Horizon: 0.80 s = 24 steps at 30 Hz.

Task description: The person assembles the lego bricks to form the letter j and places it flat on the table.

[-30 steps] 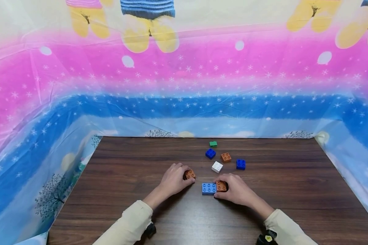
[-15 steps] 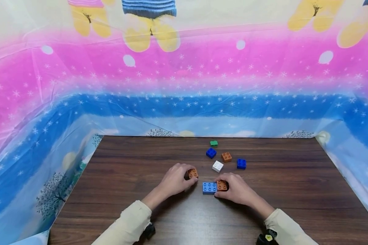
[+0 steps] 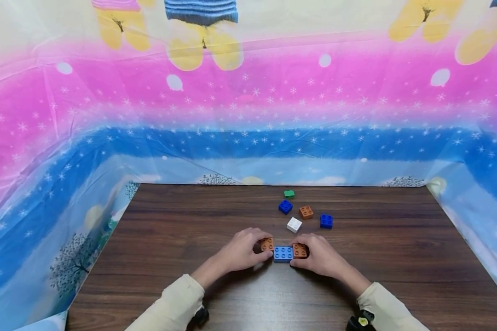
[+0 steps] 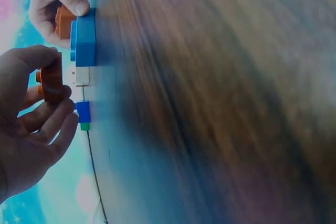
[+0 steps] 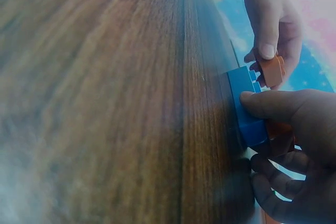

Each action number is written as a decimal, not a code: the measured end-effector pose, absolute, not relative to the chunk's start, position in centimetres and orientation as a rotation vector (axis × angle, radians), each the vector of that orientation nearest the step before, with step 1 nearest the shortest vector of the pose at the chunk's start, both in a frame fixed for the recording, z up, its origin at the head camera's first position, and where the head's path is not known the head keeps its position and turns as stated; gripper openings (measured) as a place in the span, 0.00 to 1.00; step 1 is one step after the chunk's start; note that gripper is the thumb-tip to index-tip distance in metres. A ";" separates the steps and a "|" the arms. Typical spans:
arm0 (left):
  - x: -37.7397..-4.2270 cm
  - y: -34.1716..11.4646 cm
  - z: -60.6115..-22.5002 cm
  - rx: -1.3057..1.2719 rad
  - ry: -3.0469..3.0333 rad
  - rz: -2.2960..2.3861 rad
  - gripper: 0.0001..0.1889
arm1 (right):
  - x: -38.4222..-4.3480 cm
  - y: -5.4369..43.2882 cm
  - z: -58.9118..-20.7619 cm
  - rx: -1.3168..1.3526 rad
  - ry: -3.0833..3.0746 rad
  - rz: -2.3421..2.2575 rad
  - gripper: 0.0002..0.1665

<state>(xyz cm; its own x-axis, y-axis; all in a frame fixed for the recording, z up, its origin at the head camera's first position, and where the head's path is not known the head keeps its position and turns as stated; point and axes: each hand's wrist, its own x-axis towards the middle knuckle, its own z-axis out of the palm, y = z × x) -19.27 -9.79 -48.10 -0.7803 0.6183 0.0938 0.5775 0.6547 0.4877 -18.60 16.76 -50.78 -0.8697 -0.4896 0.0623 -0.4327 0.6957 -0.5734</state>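
Note:
My left hand (image 3: 242,250) pinches an orange toy building brick (image 3: 267,244) between thumb and fingers, beside the left end of a light blue brick (image 3: 283,253). In the left wrist view this orange brick (image 4: 52,80) is held higher than the light blue brick (image 4: 85,40). A second orange brick (image 3: 299,250) sits on the right end of the light blue one. My right hand (image 3: 320,255) grips that stack, its thumb (image 5: 262,102) along the light blue brick's side in the right wrist view.
Beyond the hands lie a white brick (image 3: 294,224), a third orange brick (image 3: 306,211), two dark blue bricks, one left (image 3: 285,206) and one right (image 3: 326,221), and a green brick (image 3: 289,194). A printed cloth (image 3: 248,142) walls the brown wooden table (image 3: 182,207).
My left hand has carried its orange brick rightward, up to the left end of the light blue brick. The right hand and its stack have stayed in place.

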 end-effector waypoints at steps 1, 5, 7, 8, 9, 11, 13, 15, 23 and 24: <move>-19.2 -9.7 -48.1 1.012 2.779 0.768 0.23 | -18.6 16.8 -50.8 -0.770 2.805 -0.910 0.22; -18.9 -9.4 -48.1 1.023 2.745 0.748 0.24 | -18.7 16.8 -50.9 -0.780 2.808 -0.908 0.22; -18.8 -9.3 -48.2 1.037 2.736 0.735 0.24 | -18.7 16.9 -50.9 -0.780 2.809 -0.907 0.22; -18.8 -9.3 -48.3 1.044 2.730 0.730 0.24 | -18.7 16.9 -50.9 -0.780 2.811 -0.907 0.22; -18.8 -9.3 -48.4 1.053 2.728 0.720 0.25 | -18.7 16.9 -50.9 -0.781 2.812 -0.906 0.22; -18.8 -9.2 -48.5 1.069 2.723 0.709 0.25 | -18.7 16.9 -50.9 -0.781 2.813 -0.904 0.22; -18.8 -9.2 -48.7 1.085 2.718 0.704 0.25 | -18.7 16.9 -50.9 -0.782 2.813 -0.905 0.23; -18.9 -9.1 -48.7 1.099 2.713 0.710 0.25 | -18.7 16.9 -50.9 -0.782 2.811 -0.910 0.23; -18.9 -9.0 -48.7 1.118 2.705 0.725 0.24 | -18.7 16.9 -50.9 -0.778 2.806 -0.912 0.22; -19.0 -8.9 -48.7 1.117 2.704 0.726 0.24 | -18.7 16.9 -51.0 -0.775 2.804 -0.912 0.22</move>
